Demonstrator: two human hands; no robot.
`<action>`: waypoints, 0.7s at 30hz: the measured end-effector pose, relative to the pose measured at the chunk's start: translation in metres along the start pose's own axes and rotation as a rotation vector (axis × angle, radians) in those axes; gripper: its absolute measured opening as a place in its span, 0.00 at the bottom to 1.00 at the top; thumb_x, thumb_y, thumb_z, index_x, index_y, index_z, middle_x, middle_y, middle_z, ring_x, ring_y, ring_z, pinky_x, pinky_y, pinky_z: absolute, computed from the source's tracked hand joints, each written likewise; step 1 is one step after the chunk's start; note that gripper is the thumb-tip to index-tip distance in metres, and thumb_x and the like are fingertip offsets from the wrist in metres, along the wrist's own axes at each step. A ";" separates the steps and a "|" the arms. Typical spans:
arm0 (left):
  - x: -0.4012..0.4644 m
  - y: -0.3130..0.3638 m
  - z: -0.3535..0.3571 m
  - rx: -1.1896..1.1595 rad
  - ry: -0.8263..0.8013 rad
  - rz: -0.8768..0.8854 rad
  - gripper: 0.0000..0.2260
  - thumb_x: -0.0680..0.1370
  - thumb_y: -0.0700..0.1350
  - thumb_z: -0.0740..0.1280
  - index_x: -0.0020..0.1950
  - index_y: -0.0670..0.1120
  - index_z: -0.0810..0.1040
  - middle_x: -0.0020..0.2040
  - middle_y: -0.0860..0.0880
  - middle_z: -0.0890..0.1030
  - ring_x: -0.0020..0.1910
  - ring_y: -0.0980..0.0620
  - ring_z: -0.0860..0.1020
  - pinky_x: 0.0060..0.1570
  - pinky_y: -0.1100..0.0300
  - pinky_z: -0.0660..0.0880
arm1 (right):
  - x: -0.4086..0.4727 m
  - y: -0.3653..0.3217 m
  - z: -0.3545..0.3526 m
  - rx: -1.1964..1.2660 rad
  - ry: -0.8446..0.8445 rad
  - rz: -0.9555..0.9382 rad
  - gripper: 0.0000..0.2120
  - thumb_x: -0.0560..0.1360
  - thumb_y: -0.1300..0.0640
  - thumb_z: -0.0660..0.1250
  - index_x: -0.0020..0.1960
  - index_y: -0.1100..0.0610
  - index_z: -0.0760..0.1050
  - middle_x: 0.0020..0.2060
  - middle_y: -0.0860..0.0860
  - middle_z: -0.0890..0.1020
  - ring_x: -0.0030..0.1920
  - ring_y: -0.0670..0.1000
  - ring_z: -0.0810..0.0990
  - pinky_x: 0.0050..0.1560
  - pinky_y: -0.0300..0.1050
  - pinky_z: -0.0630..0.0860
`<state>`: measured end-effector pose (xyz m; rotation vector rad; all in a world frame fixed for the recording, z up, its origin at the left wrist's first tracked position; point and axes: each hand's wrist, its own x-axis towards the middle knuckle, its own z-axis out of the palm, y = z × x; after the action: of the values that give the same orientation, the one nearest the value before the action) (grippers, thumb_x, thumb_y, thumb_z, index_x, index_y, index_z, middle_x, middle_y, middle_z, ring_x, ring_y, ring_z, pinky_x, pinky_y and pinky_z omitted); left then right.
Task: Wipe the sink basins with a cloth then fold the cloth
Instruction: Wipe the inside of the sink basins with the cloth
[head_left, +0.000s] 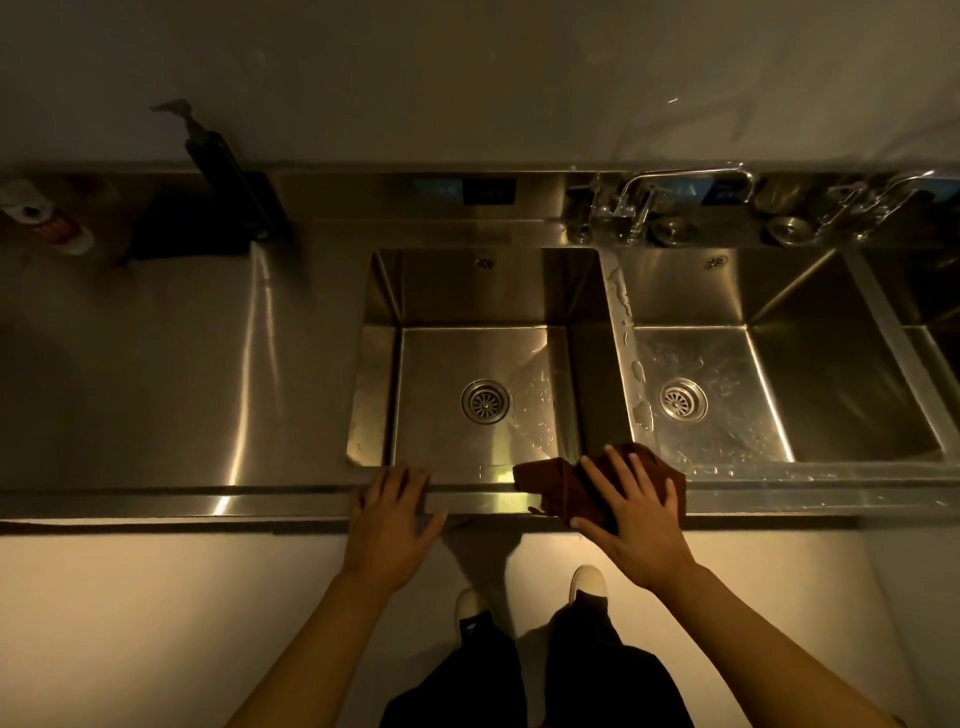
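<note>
A dark brown cloth (553, 483) lies bunched on the front rim of the steel counter, between the two basins. My right hand (631, 506) lies flat on it with straight, spread fingers. My left hand (392, 512) rests open on the counter's front edge, just left of the cloth and apart from it. The left basin (382, 364) has a round drain and some water drops on its right side. Water drops and streaks also cover the floor and left wall of the right basin (852, 374), which has its own drain.
A tap (680, 192) stands behind the basins, with a second tap (878, 200) further right. A dark soap dispenser (218, 166) and a white bottle (47, 221) stand at the back left. The steel worktop (171, 364) stretches left. My feet stand on the pale floor below.
</note>
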<state>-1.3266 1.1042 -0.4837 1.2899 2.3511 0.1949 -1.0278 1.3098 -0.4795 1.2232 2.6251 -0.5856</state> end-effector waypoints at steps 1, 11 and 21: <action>-0.003 -0.004 0.002 0.020 0.001 0.001 0.32 0.79 0.69 0.53 0.79 0.55 0.67 0.79 0.46 0.67 0.79 0.41 0.63 0.75 0.35 0.60 | 0.002 -0.003 0.004 -0.034 0.002 -0.003 0.38 0.74 0.20 0.42 0.80 0.31 0.39 0.83 0.44 0.45 0.82 0.55 0.42 0.77 0.72 0.46; -0.022 -0.031 0.000 0.038 0.088 -0.035 0.27 0.81 0.60 0.60 0.77 0.50 0.71 0.77 0.44 0.70 0.75 0.39 0.68 0.69 0.36 0.68 | 0.037 -0.105 0.042 -0.123 -0.043 -0.194 0.31 0.79 0.29 0.50 0.80 0.36 0.52 0.80 0.50 0.61 0.80 0.61 0.55 0.74 0.72 0.51; -0.041 -0.033 0.000 -0.031 0.083 -0.066 0.32 0.80 0.56 0.67 0.82 0.48 0.64 0.79 0.45 0.67 0.79 0.42 0.63 0.74 0.40 0.63 | 0.058 -0.183 0.053 -0.127 -0.091 -0.425 0.29 0.82 0.41 0.59 0.81 0.42 0.56 0.80 0.51 0.60 0.81 0.60 0.53 0.75 0.71 0.53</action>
<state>-1.3324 1.0520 -0.4817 1.2092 2.4471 0.2677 -1.2052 1.2205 -0.4966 0.5879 2.8041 -0.5125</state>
